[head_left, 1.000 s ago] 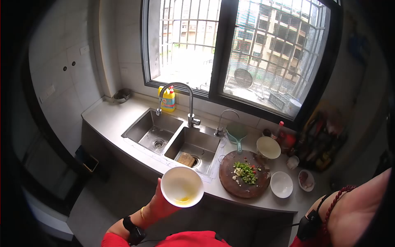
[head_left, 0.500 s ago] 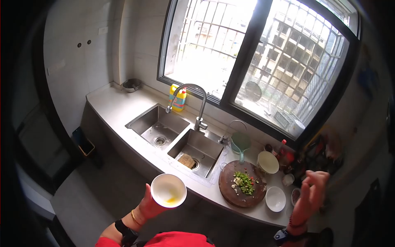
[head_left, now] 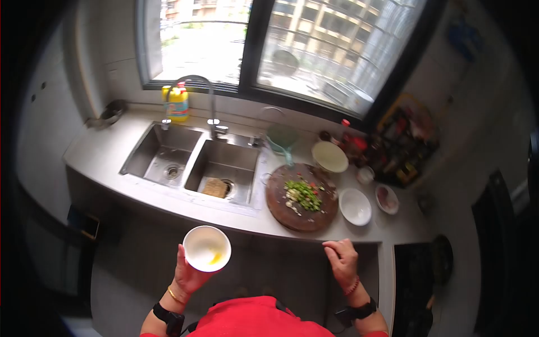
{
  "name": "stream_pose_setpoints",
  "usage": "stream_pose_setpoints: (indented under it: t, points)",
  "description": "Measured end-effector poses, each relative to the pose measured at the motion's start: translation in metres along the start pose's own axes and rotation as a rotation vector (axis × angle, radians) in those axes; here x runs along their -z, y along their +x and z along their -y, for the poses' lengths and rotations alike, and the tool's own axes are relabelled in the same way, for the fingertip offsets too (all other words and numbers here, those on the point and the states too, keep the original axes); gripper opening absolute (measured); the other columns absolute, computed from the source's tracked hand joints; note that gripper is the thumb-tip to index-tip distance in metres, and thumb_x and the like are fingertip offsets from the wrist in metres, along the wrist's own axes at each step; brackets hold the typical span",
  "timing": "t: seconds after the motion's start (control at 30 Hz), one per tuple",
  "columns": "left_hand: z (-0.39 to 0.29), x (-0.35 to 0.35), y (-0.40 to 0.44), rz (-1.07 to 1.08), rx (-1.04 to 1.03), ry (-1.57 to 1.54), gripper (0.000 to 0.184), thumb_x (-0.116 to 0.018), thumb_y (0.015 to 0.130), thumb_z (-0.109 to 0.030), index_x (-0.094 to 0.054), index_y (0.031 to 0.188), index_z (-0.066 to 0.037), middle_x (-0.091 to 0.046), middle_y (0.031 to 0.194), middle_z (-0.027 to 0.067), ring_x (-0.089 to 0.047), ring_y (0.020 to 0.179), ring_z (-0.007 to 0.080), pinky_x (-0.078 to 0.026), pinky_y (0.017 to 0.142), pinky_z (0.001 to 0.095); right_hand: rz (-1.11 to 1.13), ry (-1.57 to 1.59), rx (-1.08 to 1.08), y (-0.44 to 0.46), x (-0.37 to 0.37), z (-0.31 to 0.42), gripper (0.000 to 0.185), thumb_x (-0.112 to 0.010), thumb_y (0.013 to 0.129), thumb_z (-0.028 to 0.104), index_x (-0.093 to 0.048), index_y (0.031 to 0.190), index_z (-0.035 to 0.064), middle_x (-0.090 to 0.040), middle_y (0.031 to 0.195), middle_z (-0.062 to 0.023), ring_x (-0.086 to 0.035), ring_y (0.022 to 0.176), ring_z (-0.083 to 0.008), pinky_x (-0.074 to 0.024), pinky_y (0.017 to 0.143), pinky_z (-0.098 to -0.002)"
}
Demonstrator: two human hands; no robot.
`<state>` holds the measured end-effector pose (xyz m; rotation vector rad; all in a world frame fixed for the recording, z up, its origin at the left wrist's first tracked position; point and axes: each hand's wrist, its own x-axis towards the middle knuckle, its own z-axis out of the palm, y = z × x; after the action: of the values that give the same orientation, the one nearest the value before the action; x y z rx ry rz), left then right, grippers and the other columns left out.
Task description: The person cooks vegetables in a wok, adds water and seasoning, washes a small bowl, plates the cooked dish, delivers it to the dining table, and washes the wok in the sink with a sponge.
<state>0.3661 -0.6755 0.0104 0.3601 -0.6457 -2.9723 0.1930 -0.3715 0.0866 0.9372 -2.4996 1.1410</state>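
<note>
My left hand (head_left: 190,276) is wrapped round a white bowl (head_left: 197,241), held out over the floor in front of the counter. A little yellow liquid lies at the bottom of the bowl. In front of the counter's edge, my right hand (head_left: 343,263) hangs in the air with loosely bent fingers and the thumb apart; I see nothing in it. Closest to it on the counter are a round cutting board (head_left: 281,210) and an empty white bowl (head_left: 355,206). Chopped green, red and pale pieces (head_left: 303,195) are heaped on the board.
A double sink (head_left: 193,168) with a tall faucet (head_left: 212,104) is on the left, a brown sponge-like block (head_left: 215,188) in its right basin. Behind the board stand a green strainer (head_left: 282,136) and a cream bowl (head_left: 330,156). A small dish (head_left: 387,199) sits at the right.
My right hand has come down and left, from raised beside the counter to in front of it. The bowl stays in my left hand. The view has turned right and downward.
</note>
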Motion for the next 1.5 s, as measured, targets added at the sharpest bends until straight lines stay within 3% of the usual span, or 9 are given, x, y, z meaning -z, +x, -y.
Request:
stream_pose_setpoints:
  t: [0.3,0.47,0.63,0.97,1.17,1.27,1.33,1.4,1.5]
  points:
    - [0.043,-0.005,0.053,0.027,0.266,0.001,0.064,-0.038,0.083,-0.057,-0.033,0.13,-0.014,-0.038,0.131,0.0073,-0.036,0.121,0.0259,-0.03,0.099,0.0424,-0.016,-0.056,-0.362,-0.119,0.01,-0.033,0.007,-0.059,0.076,0.007,-0.063,0.081,0.0045,-0.061,0.073,-0.0057,-0.054,0.069,-0.0188,-0.0434,0.062,-0.0285]
    - [0.076,-0.04,0.095,0.09,0.401,0.04,0.058,-0.039,0.085,-0.052,-0.036,0.128,-0.012,-0.041,0.128,0.008,-0.04,0.118,0.0256,-0.031,0.099,0.0414,-0.054,-0.09,-0.448,-0.163,0.031,-0.046,0.007,-0.058,0.077,0.009,-0.062,0.08,0.004,-0.061,0.072,-0.0078,-0.055,0.068,-0.0237,-0.0441,0.062,-0.032]
    - [0.143,-0.082,0.133,0.251,0.507,0.235,0.063,-0.039,0.083,-0.055,-0.034,0.128,-0.011,-0.04,0.129,0.0093,-0.04,0.117,0.0265,-0.035,0.096,0.0441,-0.101,-0.119,-0.568,-0.205,0.064,-0.069,0.008,-0.058,0.078,0.011,-0.062,0.081,0.0049,-0.061,0.073,-0.0078,-0.055,0.069,-0.0239,-0.0451,0.063,-0.0325]
    - [0.327,-0.14,0.188,0.29,0.823,0.207,0.06,-0.029,0.086,-0.049,-0.033,0.128,-0.006,-0.041,0.127,0.0138,-0.041,0.116,0.0313,-0.036,0.096,0.0444,-0.245,-0.203,-0.801,-0.313,0.16,-0.126,0.01,-0.057,0.078,0.014,-0.061,0.082,0.0064,-0.062,0.075,-0.0074,-0.056,0.07,-0.0252,-0.0451,0.063,-0.0343]
    - [0.421,-0.17,0.227,0.402,0.781,0.426,0.059,-0.023,0.087,-0.048,-0.033,0.128,-0.006,-0.042,0.125,0.0135,-0.041,0.116,0.0292,-0.034,0.096,0.0428,-0.406,-0.265,-0.946,-0.37,0.202,-0.147,0.009,-0.057,0.078,0.014,-0.061,0.081,0.0062,-0.062,0.075,-0.0083,-0.056,0.069,-0.0265,-0.0447,0.062,-0.0353]
    - [0.459,-0.182,0.253,0.37,0.788,0.448,0.057,-0.026,0.087,-0.048,-0.035,0.127,-0.009,-0.043,0.125,0.0122,-0.041,0.116,0.0273,-0.033,0.094,0.0421,-0.466,-0.271,-1.005,-0.392,0.207,-0.154,0.009,-0.056,0.079,0.008,-0.062,0.083,0.0037,-0.06,0.067,-0.0064,-0.056,0.06,-0.0172,-0.0444,0.055,-0.0279]
    - [0.477,-0.201,0.266,0.467,0.629,0.711,0.057,-0.027,0.087,-0.048,-0.035,0.127,-0.009,-0.043,0.125,0.0118,-0.041,0.115,0.0267,-0.033,0.094,0.042,-0.503,-0.276,-1.026,-0.4,0.21,-0.16,0.009,-0.056,0.079,0.008,-0.062,0.082,0.0036,-0.059,0.066,-0.006,-0.056,0.058,-0.0157,-0.0442,0.054,-0.027]
    - [0.511,-0.19,0.307,0.278,0.808,0.513,0.055,-0.031,0.087,-0.047,-0.036,0.126,-0.01,-0.046,0.121,0.0122,-0.045,0.111,0.0252,-0.036,0.09,0.039,-0.566,-0.283,-1.102,-0.409,0.21,-0.168,0.008,-0.057,0.079,0.009,-0.063,0.08,0.0037,-0.06,0.067,-0.0062,-0.057,0.06,-0.0168,-0.0445,0.056,-0.0274]
    - [0.546,-0.207,0.342,0.335,0.737,0.6,0.053,-0.033,0.088,-0.045,-0.037,0.125,-0.008,-0.048,0.117,0.0133,-0.049,0.107,0.0248,-0.039,0.088,0.0362,-0.624,-0.403,-1.128,-0.394,0.23,-0.167,0.008,-0.058,0.078,0.01,-0.063,0.08,0.0039,-0.06,0.068,-0.0071,-0.057,0.063,-0.0188,-0.0444,0.058,-0.0285]
